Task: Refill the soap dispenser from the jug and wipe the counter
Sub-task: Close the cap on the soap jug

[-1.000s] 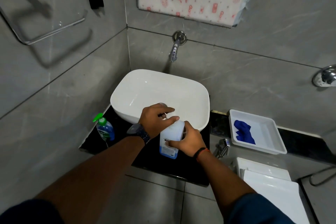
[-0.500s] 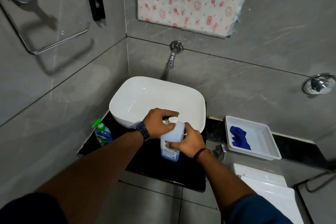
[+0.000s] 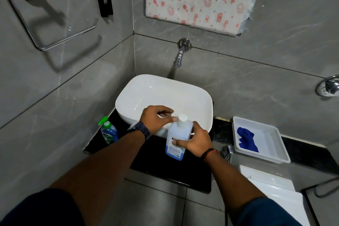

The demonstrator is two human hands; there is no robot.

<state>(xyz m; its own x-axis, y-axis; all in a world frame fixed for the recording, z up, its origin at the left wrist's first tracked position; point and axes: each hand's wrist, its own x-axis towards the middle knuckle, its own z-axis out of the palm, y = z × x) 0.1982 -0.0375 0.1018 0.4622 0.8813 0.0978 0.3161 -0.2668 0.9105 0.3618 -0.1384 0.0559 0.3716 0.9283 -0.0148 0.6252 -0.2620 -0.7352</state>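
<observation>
The jug [image 3: 177,137] is a translucent white bottle with a blue label and a white cap [image 3: 182,119]. It stands on the black counter [image 3: 165,172] in front of the white sink [image 3: 126,95]. My right hand [image 3: 194,142] grips the jug's body from the right. My left hand [image 3: 156,119] hovers just left of the cap with its fingers loosely curled and the thumb tip by the cap's edge; it holds nothing that I can see. The soap dispenser [image 3: 109,133], a blue bottle with a green pump, stands at the counter's left end.
A white tray [image 3: 275,134] with a blue cloth [image 3: 246,139] sits on the ledge to the right. A wall tap [image 3: 178,57] juts out over the sink. A white toilet cistern [image 3: 271,187] is at lower right, and a chrome towel ring [image 3: 55,42] hangs on the left wall.
My left hand has come off the jug's cap and shifted left, so the white cap now shows. My right hand keeps its grip on the jug.
</observation>
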